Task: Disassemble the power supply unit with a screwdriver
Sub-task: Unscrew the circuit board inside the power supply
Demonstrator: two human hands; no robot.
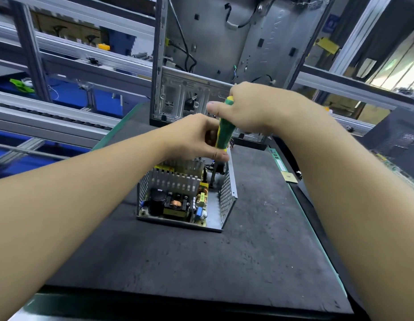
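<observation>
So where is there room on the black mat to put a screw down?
The mat is bare between the power supply unit and its near edge, and on either side of the unit. It's crowded behind, where both hands work the screwdriver before the computer case.

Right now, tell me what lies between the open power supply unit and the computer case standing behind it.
In the head view, both hands: the left hand and right hand grip the green screwdriver above the power supply unit, before the computer case.
</observation>
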